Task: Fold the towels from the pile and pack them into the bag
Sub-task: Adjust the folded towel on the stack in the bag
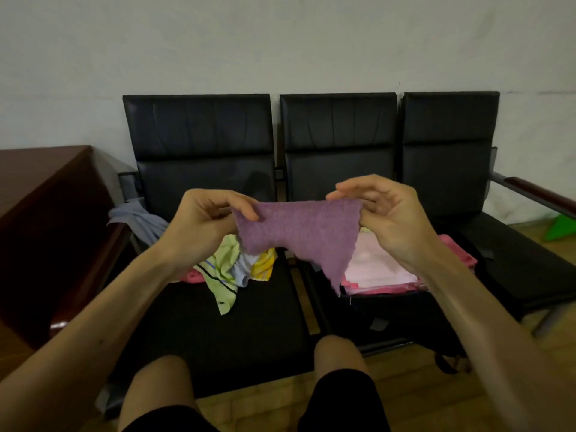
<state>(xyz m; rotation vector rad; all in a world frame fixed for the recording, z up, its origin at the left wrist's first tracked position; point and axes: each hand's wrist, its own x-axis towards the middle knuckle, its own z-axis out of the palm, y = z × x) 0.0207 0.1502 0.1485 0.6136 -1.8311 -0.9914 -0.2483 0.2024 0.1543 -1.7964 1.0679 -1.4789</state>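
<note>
The left hand (pixel 205 216) and right hand (pixel 386 219) each pinch a top corner of the purple towel (pixel 299 229), held up over the bench (pixel 218 338) and not folded yet, while pink towels (pixel 380 269) seem packed in the bag (pixel 389 310) and a small pile (pixel 230 272) is left.

Purple towel (pixel 299 232) spread out in the air, pinched at both top corners.
Terry cloth, frayed edges, one lower corner hanging to a point. Crumpled pile (pixel 237 269) of green-striped, yellow, pale blue and pink towels on left seat; folded pink towels (pixel 380 269) stacked in black bag (pixel 405 310), middle seat.
</note>
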